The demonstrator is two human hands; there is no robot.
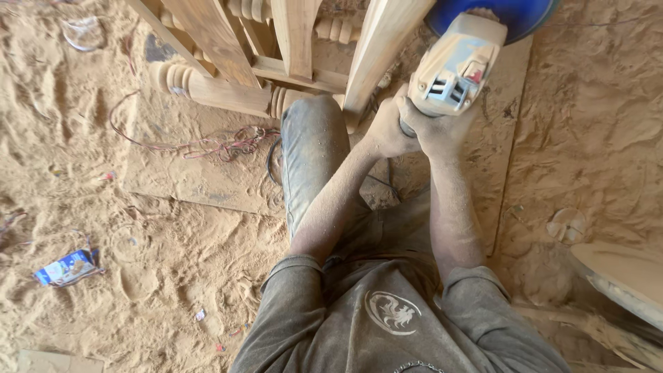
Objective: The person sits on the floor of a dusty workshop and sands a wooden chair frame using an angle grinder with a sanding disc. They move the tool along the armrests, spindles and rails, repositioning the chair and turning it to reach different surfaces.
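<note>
Both my hands grip the rear handle of a dusty grey angle grinder (452, 65), whose blue disc guard (494, 15) sits at the top edge. My left hand (385, 128) wraps the handle from the left and my right hand (435, 128) clasps it from the right. The tool's head is close to a pale wooden leg (376, 52) of a furniture frame. Turned wooden spindles (207, 88) and slats (207, 31) of that frame lie at upper left. My knee in dusty jeans (311, 148) presses against the frame.
Thick sawdust covers the floor. A flat board (186, 176) lies under the frame with tangled red wire (221, 145) on it. A crushed blue-and-white packet (65, 267) lies at left. A rounded pale wooden piece (621, 276) sits at lower right.
</note>
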